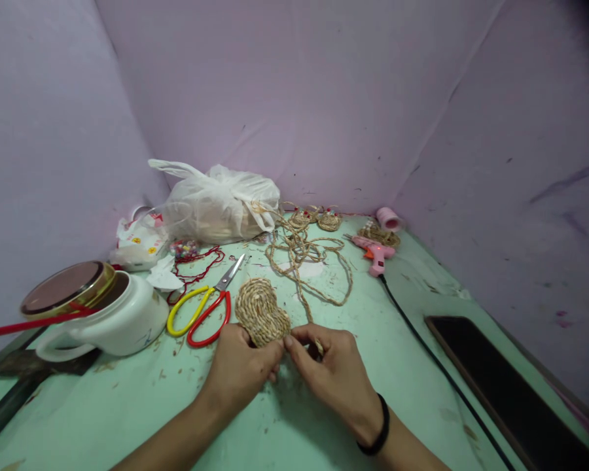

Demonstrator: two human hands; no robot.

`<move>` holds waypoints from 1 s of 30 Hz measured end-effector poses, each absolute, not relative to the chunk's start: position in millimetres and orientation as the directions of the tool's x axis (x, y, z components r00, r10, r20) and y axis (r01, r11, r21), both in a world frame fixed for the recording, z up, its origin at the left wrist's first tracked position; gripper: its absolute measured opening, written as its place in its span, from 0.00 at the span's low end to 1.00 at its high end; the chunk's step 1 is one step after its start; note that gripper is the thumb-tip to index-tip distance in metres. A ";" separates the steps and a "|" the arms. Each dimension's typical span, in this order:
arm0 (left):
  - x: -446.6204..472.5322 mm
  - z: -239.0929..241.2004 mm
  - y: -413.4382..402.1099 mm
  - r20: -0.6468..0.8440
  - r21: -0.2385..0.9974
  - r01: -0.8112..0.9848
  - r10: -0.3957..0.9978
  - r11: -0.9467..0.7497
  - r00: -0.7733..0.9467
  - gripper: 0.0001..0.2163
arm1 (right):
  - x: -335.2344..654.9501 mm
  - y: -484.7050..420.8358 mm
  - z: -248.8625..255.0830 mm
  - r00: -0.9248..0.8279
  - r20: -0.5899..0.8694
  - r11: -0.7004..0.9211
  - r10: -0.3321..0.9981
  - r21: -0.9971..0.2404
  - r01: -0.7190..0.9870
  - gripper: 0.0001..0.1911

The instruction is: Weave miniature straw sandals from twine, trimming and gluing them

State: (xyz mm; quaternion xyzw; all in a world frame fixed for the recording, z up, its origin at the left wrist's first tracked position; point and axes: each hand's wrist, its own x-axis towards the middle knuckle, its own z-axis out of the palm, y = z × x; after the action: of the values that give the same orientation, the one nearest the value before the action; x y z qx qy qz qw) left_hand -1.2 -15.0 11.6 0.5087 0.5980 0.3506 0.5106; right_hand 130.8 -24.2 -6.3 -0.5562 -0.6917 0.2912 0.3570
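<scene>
Between my hands is a coiled straw piece (pixel 261 309), made of braided cord wound into a rounded, slightly waisted shape. My left hand (pixel 250 356) grips its lower left edge, thumb along the near side. At its lower right edge, my right hand (pixel 331 366) pinches the straw cord (pixel 305 304) with thumb and fingers. That cord runs from the right hand back to a loose tangle on the table. Scissors (pixel 209 304) with one yellow and one red handle lie just left of the coiled piece, blades apart and pointing away.
A white teapot (pixel 127 320), its gold-rimmed lid (pixel 69 288) and a red stick (pixel 34 325) stand at left. Behind are a white plastic bag (pixel 220 203), red thread (pixel 196 268) and small woven pieces (pixel 328 221). A pink glue gun (pixel 375 252) trails a black cable; a phone (pixel 500 386) lies right.
</scene>
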 end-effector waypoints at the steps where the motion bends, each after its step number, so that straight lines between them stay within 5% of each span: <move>1: -0.7 11.5 -15.2 -0.254 0.940 0.248 0.966 0.236 0.041 0.10 | 131.2 -24.1 -6.4 -0.130 0.174 0.217 0.976 -0.797 0.563 0.13; 18: 1.5 14.3 -15.1 -0.287 0.942 0.191 0.957 0.276 0.034 0.09 | 129.5 -24.1 -8.8 -0.078 0.221 0.222 0.972 -0.761 0.609 0.10; 27: -10.0 2.1 -6.6 -0.287 0.946 -0.117 0.950 0.302 0.125 0.10 | 143.3 -12.1 1.7 0.105 0.175 0.105 0.979 -0.874 0.475 0.09; 30: -13.5 3.4 -3.7 -0.299 0.929 -0.183 0.943 0.322 0.144 0.09 | 150.3 -12.0 7.2 -0.028 0.178 0.171 0.984 -0.876 0.451 0.08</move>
State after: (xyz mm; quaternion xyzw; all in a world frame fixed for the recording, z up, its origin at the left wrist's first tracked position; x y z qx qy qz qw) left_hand -13.5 -3.7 3.4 0.3883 0.4895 0.4338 0.6491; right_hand 150.3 -12.0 7.2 -0.5588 -0.6417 0.3197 0.4169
